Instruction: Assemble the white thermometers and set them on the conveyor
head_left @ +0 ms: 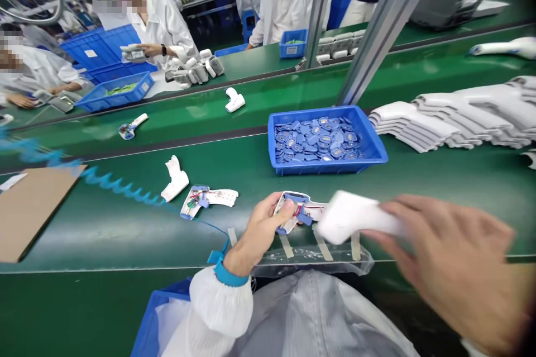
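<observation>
My left hand (262,231) is closed on an open white housing half with a blue part and red wires (295,209), held just above the green bench. My right hand (454,267), blurred and close to the camera, grips a white plastic cover shell (355,222) and holds it against that housing. A blue wrist strap (228,274) with a coiled cord (113,185) sits on my left wrist. On the bench to the left lie another wired housing half (205,199) and a loose white shell (175,179).
A blue tray of small blue parts (324,142) stands behind my hands. Stacked white shells (456,117) lie at right. A cardboard sheet (31,209) is at left. White units (233,100) ride the conveyor. People in white coats work opposite, with blue bins (115,94).
</observation>
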The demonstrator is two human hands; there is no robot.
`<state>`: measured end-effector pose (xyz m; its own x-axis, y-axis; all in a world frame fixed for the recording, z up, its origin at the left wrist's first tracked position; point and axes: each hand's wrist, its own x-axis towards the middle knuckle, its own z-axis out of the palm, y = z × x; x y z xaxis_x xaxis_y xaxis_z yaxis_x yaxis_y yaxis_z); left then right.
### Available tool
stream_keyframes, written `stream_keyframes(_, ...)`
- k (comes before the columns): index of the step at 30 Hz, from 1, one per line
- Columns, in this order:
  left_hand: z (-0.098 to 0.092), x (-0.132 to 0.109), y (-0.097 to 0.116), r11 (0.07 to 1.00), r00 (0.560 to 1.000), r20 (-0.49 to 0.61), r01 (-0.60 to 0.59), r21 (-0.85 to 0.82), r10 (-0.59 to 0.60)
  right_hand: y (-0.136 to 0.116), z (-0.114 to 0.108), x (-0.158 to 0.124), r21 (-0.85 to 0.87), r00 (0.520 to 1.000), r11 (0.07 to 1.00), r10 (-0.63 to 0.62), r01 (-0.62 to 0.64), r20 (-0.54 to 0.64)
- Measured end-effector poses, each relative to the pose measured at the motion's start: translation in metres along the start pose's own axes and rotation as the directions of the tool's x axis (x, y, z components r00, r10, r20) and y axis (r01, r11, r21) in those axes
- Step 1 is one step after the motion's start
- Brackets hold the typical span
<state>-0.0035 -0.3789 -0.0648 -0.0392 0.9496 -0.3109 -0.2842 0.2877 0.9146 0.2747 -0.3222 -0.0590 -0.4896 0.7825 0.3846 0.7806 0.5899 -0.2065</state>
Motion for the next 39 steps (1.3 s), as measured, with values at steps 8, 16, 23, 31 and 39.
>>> stream_keyframes(8, -0.005, -0.005, -0.008, 0.997, 0.999, 0.018, -0.040, 0.064, 0.039, -0.073, 0.029, 0.038, -0.155, 0.952, 0.941, -0.306, 0.302, -0.001)
stream_keyframes(16, -0.007, -0.011, -0.005, 0.916, 0.982, 0.123, -0.178, 0.359, 0.143, -0.079, 0.038, 0.042, 0.186, 0.925, 0.982, -0.031, -0.044, 0.379)
stream_keyframes(23, -0.007, -0.011, -0.001, 0.864, 0.984, 0.108, -0.179, 0.471, 0.145, -0.062, 0.015, 0.059, 0.612, 0.798, 0.716, -0.128, -0.336, 0.589)
stream_keyframes(31, -0.005, -0.014, 0.018, 0.666, 0.962, 0.137, -0.263, 0.699, 0.236, -0.129, 0.038, 0.089, 0.484, 0.993, 0.874, 0.084, -0.033, -0.083)
stream_keyframes(39, -0.001, -0.016, 0.013, 0.386, 0.959, 0.097, -0.198, 0.901, 0.267, -0.137, 0.052, 0.094, 0.425, 0.943, 0.897, 0.032, 0.119, -0.332)
